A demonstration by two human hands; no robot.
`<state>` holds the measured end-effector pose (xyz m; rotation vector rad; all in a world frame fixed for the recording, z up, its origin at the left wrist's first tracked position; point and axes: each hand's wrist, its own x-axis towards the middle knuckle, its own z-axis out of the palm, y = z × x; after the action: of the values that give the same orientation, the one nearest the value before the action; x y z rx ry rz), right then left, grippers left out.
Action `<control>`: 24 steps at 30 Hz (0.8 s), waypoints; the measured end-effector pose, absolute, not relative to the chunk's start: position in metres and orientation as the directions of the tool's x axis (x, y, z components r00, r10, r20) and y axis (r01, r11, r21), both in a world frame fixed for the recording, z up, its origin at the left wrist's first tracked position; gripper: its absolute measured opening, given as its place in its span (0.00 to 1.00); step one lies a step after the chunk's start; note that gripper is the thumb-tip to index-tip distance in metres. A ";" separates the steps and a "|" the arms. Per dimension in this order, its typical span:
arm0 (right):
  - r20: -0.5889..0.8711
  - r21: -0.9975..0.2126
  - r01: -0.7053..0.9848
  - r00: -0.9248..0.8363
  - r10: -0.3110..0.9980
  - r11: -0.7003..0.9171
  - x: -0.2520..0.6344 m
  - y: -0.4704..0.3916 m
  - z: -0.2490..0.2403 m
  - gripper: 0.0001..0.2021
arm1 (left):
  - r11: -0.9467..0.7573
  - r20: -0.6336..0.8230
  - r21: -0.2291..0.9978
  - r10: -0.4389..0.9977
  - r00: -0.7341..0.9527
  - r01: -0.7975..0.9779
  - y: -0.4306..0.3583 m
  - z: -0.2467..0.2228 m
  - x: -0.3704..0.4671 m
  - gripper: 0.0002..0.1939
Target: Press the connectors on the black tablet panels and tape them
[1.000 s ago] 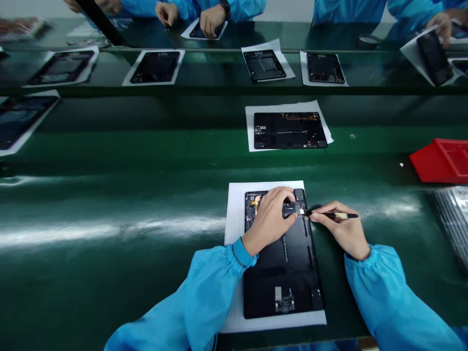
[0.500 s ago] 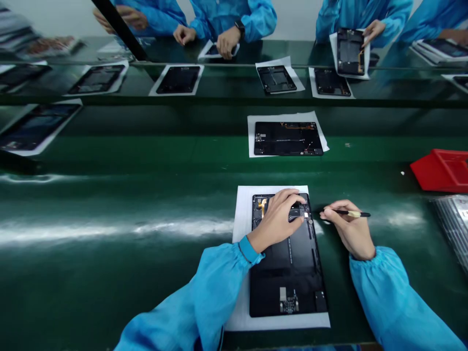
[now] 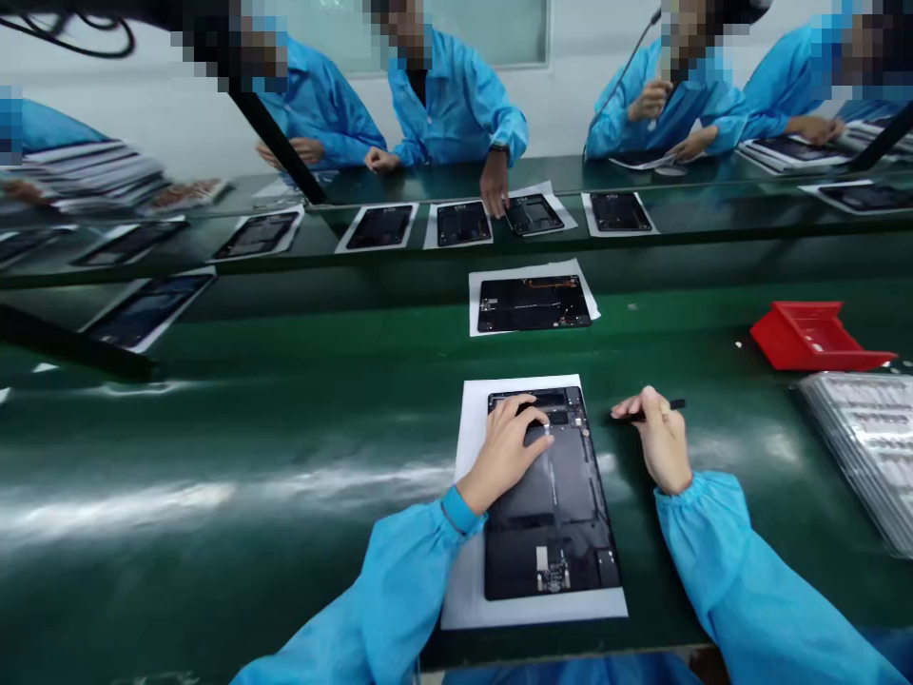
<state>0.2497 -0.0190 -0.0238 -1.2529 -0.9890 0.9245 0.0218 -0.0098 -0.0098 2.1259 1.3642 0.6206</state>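
Note:
An opened tablet housing (image 3: 563,476) lies upright on a white sheet (image 3: 463,599) in front of me, its inner parts and a small circuit board showing. My left hand (image 3: 505,447) rests over its upper left part, with the thumb and fingers curved and apart; a small pale piece shows near the thumb tip. Right of the tablet, my right hand (image 3: 662,442) is closed around a slim black pen-like tool (image 3: 677,404), whose back end sticks out past the fingers. The tool's exact kind cannot be made out. This hand stands clear of the tablet.
Another opened tablet (image 3: 536,304) lies crosswise on paper beyond mine. A red bin (image 3: 813,338) and stacked clear trays (image 3: 870,438) stand on the right. Several tablets line a raised shelf (image 3: 399,255) at the back, where co-workers in blue sit. A dark post (image 3: 78,347) is at left.
The view has tilted up, showing more of the co-workers. My right hand has turned, with the tool still in it. A co-worker's hand now reaches to the tablets on the shelf.

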 end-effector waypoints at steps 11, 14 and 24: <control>0.225 -0.809 0.472 -0.301 0.927 0.350 0.192 -0.099 0.014 0.13 | -0.378 0.314 0.854 0.922 0.226 0.357 -0.082 0.039 0.001 0.03; 0.395 -0.710 0.453 -0.376 0.838 0.538 0.175 -0.126 0.014 0.14 | -0.428 0.384 0.864 0.901 0.200 0.267 -0.131 0.046 -0.014 0.06; 0.571 -0.333 0.558 -0.523 0.633 0.760 0.175 -0.150 0.013 0.18 | 0.409 -0.406 0.912 0.889 0.211 0.034 -0.173 0.034 -0.015 0.18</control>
<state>0.1751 -0.1500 0.0126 -0.8863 -2.2569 0.1401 -0.0148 -0.1727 0.0337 0.9824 1.2147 0.7513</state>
